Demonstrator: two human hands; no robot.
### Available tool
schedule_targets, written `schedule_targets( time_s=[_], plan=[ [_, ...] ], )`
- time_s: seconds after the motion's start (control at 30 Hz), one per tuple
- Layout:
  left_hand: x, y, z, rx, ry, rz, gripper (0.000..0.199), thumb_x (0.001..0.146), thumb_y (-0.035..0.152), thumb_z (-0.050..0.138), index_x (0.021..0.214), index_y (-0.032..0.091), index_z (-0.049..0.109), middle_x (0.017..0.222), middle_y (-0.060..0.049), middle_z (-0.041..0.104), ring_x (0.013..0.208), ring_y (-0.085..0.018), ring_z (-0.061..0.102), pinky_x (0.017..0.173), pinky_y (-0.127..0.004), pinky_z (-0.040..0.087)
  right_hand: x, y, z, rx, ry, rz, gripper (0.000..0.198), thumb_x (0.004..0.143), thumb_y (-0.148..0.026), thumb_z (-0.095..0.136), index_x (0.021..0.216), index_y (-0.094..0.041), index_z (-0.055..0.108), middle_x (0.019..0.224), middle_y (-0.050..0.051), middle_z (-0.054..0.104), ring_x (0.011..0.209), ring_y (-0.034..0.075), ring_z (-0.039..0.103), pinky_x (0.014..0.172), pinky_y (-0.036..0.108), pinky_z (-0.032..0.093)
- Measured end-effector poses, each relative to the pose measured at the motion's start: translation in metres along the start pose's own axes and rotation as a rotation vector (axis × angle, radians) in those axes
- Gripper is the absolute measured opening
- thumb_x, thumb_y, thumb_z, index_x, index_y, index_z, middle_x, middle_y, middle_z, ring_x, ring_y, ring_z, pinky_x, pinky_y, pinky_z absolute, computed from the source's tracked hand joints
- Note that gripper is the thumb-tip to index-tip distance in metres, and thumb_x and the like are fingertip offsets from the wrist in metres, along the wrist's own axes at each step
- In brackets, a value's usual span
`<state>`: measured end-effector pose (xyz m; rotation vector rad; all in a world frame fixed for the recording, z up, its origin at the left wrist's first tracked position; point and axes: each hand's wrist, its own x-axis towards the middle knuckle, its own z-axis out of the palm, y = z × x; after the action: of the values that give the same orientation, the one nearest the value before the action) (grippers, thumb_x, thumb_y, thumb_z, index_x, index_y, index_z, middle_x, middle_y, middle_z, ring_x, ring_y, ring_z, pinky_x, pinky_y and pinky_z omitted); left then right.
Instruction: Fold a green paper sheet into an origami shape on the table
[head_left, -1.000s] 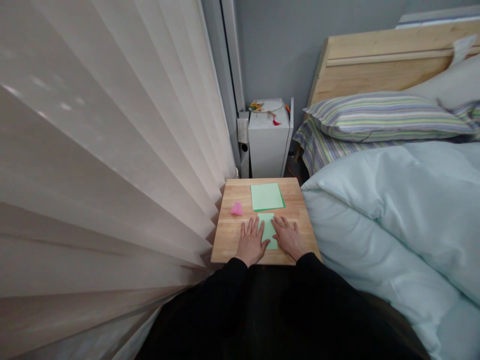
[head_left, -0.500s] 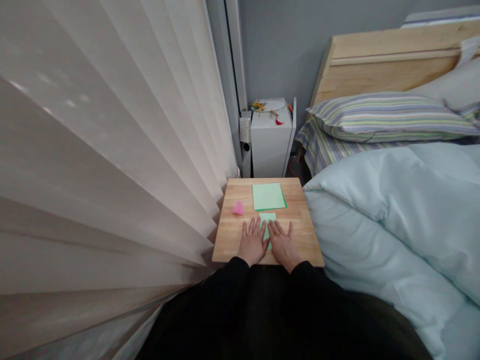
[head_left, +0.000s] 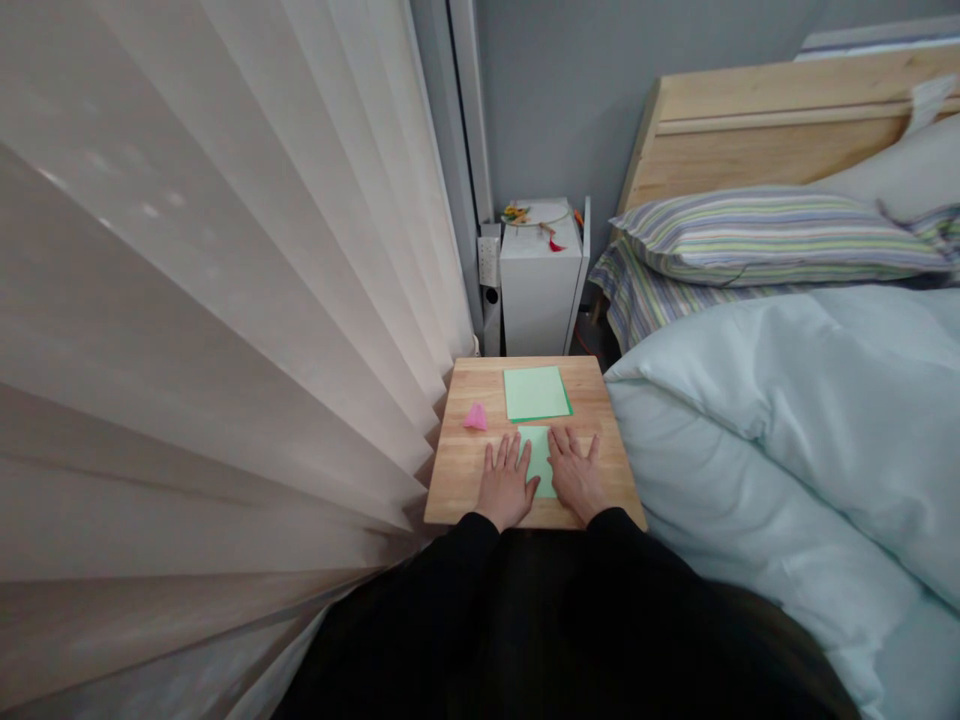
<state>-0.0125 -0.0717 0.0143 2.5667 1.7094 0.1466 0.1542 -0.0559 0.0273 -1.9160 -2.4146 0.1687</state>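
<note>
A narrow light green sheet of paper lies on the small wooden table, between my two hands. My left hand rests flat with fingers spread, its thumb side over the paper's left edge. On the other side, my right hand lies flat along the right edge, fingers stretched out. Farther back is a stack of square green paper, with a darker green edge showing beneath the pale top sheet. A small folded pink paper piece sits to the left of the stack.
A pleated curtain hangs close along the table's left side. To the right, a bed with a pale blue quilt borders the table. Behind stands a white cabinet with small colourful items on top.
My right hand has slid to the right across the green paper, uncovering more of its middle. My left hand has stayed in place.
</note>
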Motion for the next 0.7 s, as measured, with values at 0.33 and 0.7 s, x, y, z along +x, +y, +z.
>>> schedule_targets(
  time_s=[0.33,0.7],
  plan=[
    [0.011,0.009,-0.02,-0.029,0.037,0.009,0.049,0.102,0.037,0.039,0.144,0.015,0.052,0.163,-0.015,0.038,0.154,-0.034,0.024,0.124,-0.058,0.02,-0.019,-0.023,-0.021,0.079,-0.1,-0.06,0.057,0.098,-0.007,0.029,0.15,-0.019,0.049,0.157,0.016,0.048,0.151,0.031,0.033,0.118,0.077,0.0],
    [0.049,0.018,-0.04,-0.016,-0.062,0.136,0.036,0.101,0.021,0.042,0.133,0.021,0.059,0.139,-0.011,0.059,0.124,-0.028,0.052,0.093,-0.042,0.046,-0.016,-0.018,-0.036,0.126,-0.176,-0.054,0.06,0.094,-0.001,0.03,0.146,-0.02,0.054,0.155,0.017,0.05,0.147,0.028,0.039,0.119,0.071,0.014]
  ],
)
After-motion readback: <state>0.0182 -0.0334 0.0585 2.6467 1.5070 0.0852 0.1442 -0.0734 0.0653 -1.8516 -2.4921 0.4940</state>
